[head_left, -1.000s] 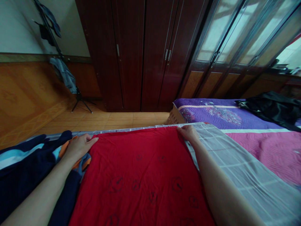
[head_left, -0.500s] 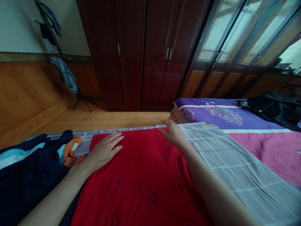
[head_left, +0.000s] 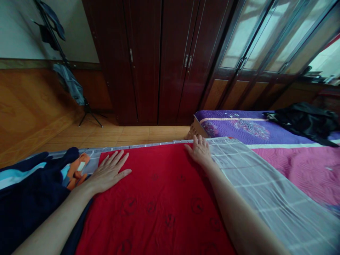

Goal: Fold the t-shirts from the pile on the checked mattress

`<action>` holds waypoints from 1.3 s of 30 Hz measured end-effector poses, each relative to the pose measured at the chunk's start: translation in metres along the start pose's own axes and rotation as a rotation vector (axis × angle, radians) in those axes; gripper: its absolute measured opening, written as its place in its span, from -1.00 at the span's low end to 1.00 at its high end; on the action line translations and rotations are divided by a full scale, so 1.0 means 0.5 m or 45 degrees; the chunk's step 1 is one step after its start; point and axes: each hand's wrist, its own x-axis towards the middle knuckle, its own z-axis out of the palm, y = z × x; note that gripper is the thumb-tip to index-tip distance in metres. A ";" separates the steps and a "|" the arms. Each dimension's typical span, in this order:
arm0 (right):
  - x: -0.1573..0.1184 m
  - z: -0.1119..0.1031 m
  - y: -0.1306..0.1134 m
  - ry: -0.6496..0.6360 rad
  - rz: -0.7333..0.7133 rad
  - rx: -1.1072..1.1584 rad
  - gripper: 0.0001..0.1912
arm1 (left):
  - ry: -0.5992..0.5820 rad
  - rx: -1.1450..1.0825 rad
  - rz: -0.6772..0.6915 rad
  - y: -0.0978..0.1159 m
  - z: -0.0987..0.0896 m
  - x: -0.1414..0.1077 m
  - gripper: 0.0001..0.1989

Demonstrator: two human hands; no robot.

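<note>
Fingers (head_left: 117, 163) of the left hand (head_left: 106, 174) are spread, palm flat on the red printed cloth (head_left: 156, 216). The right hand (head_left: 200, 153) sits at that cloth's far edge, its fingers slightly apart and lightly curled, with no pinch we can see. The cloth lies spread out on what looks like a bed. We judge it thin, soft and light, likely to slide and crease under a palm, so its far edge or corners look like the best places to take hold. Grey checked fabric (head_left: 265, 187) lies along its right side, and a navy striped bundle (head_left: 32, 198) with orange bits lies to its left. Beyond, we see a pink and purple quilt (head_left: 297, 166) with a black garment (head_left: 300, 122) on it, then a dark wood wardrobe (head_left: 143, 63) and a clothes stand (head_left: 69, 79).
</note>
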 end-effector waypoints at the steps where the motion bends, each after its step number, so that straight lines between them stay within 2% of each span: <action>1: -0.012 0.008 -0.035 -0.002 -0.086 0.013 -0.27 | 0.009 0.003 0.004 -0.001 0.005 0.001 -0.25; 4: -0.049 0.042 -0.130 -0.116 -0.495 0.081 -0.25 | 0.048 0.002 0.030 -0.008 0.016 0.002 -0.25; 5: -0.054 0.051 -0.141 -0.156 -0.613 0.101 -0.24 | 0.054 0.003 0.028 -0.009 0.018 0.002 -0.25; 6: -0.055 0.058 -0.138 -0.176 -0.647 0.103 -0.23 | 0.050 0.008 0.021 -0.010 0.017 0.002 -0.26; 7: -0.050 0.060 -0.122 -0.177 -0.617 0.095 -0.23 | 0.037 0.016 0.011 -0.009 0.015 0.002 -0.26; 12: 0.008 0.034 0.025 -0.077 -0.144 0.008 -0.27 | -0.064 0.019 -0.039 0.010 -0.014 -0.002 -0.25; 13: 0.008 0.027 0.035 -0.061 -0.092 -0.002 -0.28 | -0.080 0.012 -0.047 0.013 -0.019 -0.002 -0.25; 15: -0.016 0.017 0.020 -0.040 -0.058 -0.013 -0.27 | -0.088 0.000 -0.048 0.016 -0.022 -0.002 -0.25; 17: -0.069 0.014 -0.022 -0.049 -0.130 -0.009 -0.25 | -0.064 -0.008 -0.033 0.014 -0.019 -0.001 -0.25; 19: -0.130 0.016 -0.057 -0.113 -0.340 0.021 -0.24 | -0.030 -0.010 -0.019 0.009 -0.011 0.001 -0.24; 21: -0.174 0.014 -0.054 -0.204 -0.625 0.075 -0.23 | -0.011 -0.014 -0.016 0.006 -0.005 0.003 -0.24; 22: -0.185 0.010 -0.035 -0.214 -0.649 0.075 -0.24 | -0.006 -0.018 -0.018 0.006 -0.004 0.003 -0.24; 25: -0.187 -0.017 0.060 -0.127 -0.180 -0.059 -0.31 | -0.021 -0.032 -0.016 0.008 -0.009 0.003 -0.23; 27: -0.192 -0.039 0.116 -0.076 -0.025 -0.102 -0.35 | -0.048 -0.035 -0.022 0.011 -0.014 0.002 -0.22; 29: -0.219 -0.053 0.141 -0.071 -0.066 -0.103 -0.35 | -0.064 -0.034 -0.027 0.013 -0.018 0.002 -0.22; 32: -0.282 -0.058 0.140 -0.164 -0.384 -0.023 -0.37 | -0.043 -0.031 -0.023 0.011 -0.015 0.004 -0.22; 33: -0.302 -0.057 0.139 -0.173 -0.414 -0.009 -0.39 | -0.032 -0.031 -0.020 0.009 -0.012 0.005 -0.22; 34: -0.320 -0.057 0.140 -0.156 -0.367 -0.017 -0.41 | -0.022 -0.033 -0.016 0.007 -0.009 0.006 -0.22; 37: -0.371 -0.065 0.159 -0.029 -0.052 -0.091 -0.44 | 0.011 -0.029 -0.002 0.001 0.000 0.007 -0.24; 39: -0.417 -0.075 0.169 -0.009 -0.045 -0.078 -0.47 | 0.052 -0.019 -0.003 0.000 0.001 0.007 -0.26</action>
